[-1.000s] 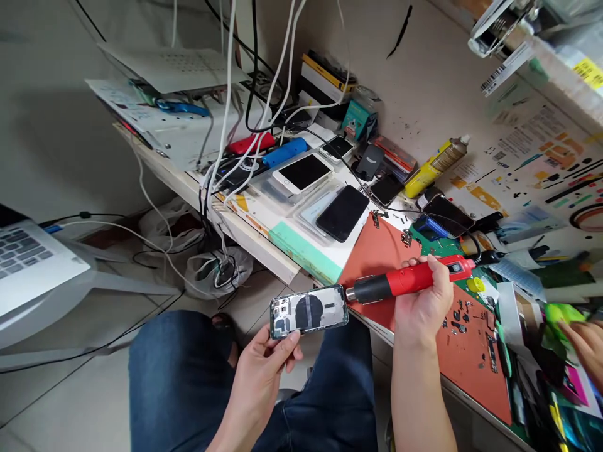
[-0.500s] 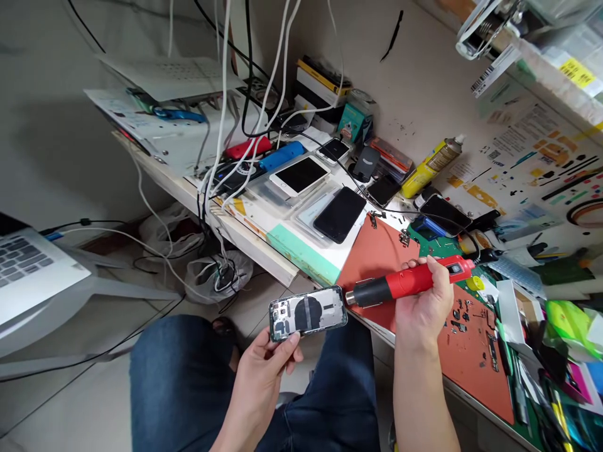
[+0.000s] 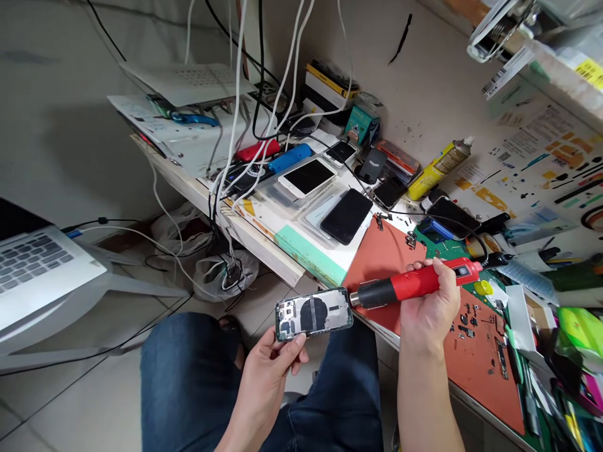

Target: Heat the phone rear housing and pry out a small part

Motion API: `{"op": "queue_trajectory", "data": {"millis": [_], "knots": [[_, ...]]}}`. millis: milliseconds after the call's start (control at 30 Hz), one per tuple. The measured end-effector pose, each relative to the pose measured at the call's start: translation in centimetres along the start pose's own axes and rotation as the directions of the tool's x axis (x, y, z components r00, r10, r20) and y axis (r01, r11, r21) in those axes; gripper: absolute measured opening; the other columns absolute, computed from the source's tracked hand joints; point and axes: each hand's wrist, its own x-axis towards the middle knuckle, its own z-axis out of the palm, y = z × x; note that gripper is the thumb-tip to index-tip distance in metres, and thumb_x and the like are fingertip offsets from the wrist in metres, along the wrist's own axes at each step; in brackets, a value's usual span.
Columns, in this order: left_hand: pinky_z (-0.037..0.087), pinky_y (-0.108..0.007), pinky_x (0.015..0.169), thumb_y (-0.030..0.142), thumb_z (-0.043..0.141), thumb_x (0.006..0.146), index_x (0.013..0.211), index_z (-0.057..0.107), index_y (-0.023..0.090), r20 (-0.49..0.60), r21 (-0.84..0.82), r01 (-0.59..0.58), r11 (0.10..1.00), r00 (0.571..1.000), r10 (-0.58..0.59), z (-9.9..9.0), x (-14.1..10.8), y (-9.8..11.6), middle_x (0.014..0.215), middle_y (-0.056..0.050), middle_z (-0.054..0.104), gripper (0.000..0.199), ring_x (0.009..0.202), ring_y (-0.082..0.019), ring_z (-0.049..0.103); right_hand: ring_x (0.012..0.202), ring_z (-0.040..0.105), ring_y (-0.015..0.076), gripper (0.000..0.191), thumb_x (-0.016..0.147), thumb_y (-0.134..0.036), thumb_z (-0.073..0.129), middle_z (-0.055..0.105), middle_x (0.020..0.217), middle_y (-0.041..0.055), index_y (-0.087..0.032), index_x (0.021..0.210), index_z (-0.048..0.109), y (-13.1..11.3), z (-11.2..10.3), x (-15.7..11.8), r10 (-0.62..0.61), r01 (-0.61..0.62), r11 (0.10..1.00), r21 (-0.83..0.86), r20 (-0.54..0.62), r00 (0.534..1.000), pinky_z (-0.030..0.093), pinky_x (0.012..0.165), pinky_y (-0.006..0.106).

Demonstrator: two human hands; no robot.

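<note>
My left hand (image 3: 277,367) grips a phone housing (image 3: 333,309) by its lower left edge, thumb on the near side. The housing's bare inside faces up, with a round black pad and a grey strip across it. My right hand (image 3: 431,301) is wrapped around a red and black heat gun (image 3: 414,282). Its metal nozzle points left and sits right by the housing's right end; whether they touch I cannot tell. Below the right hand, small screws and metal parts (image 3: 466,323) lie on the reddish-brown mat (image 3: 490,383).
Several phones, among them a white one (image 3: 308,177) and a black one (image 3: 347,216), lie on the bench. A yellow spray can (image 3: 438,169) leans behind them. White and black cables (image 3: 235,113) hang at the back. A laptop (image 3: 42,263) stands at the left.
The whole view has shifted slightly, so everything appears a little further right. My hands keep the same holds, and the nozzle stays by the housing's right end.
</note>
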Motion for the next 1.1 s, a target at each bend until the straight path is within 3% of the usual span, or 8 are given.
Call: {"op": "queue_trajectory", "data": {"millis": [1100], "knots": [[0.039, -0.02, 0.049, 0.049, 0.102, 0.067, 0.09, 0.073, 0.015, 0.011, -0.004, -0.034, 0.999, 0.999, 0.034, -0.12, 0.26, -0.59, 0.059, -0.002, 0.069, 0.05, 0.054, -0.011, 0.049, 0.073, 0.063, 0.0129, 0.028, 0.075, -0.023, 0.086, 0.059, 0.085, -0.0026, -0.021, 0.09, 0.062, 0.03, -0.28, 0.66, 0.024, -0.024, 0.999, 0.022, -0.011, 1.0, 0.062, 0.067, 0.026]]}}
